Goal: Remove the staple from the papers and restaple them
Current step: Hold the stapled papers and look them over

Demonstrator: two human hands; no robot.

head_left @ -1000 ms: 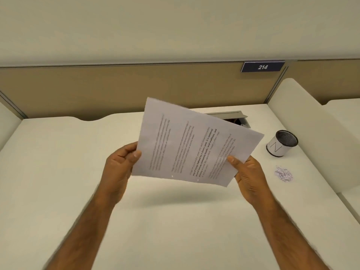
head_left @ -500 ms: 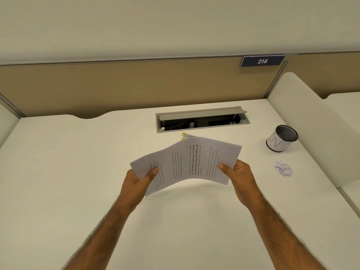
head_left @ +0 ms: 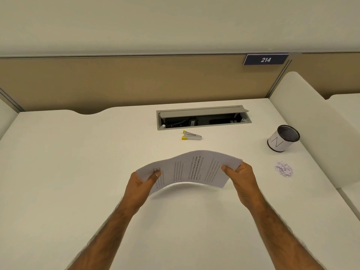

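Observation:
The printed papers point(head_left: 191, 168) arch upward just above the white desk point(head_left: 78, 172), held at both short ends. My left hand point(head_left: 141, 185) grips the left end, thumb on top. My right hand point(head_left: 240, 179) grips the right end, thumb on top as well. Two small staples show near the papers' near edge. A silver stapler with yellow tips point(head_left: 191, 135) lies on the desk beyond the papers, untouched.
An open cable hatch point(head_left: 203, 118) is set into the desk behind the stapler. A black mesh cup with a white label point(head_left: 282, 138) stands at the right, with a small pile of used staples point(head_left: 283, 169) in front of it. A white divider point(head_left: 311, 123) borders the right side.
Both hands have lowered the papers from an upright tilt to just above the desk, and the sheet now bows upward. The stapler behind it has come into sight.

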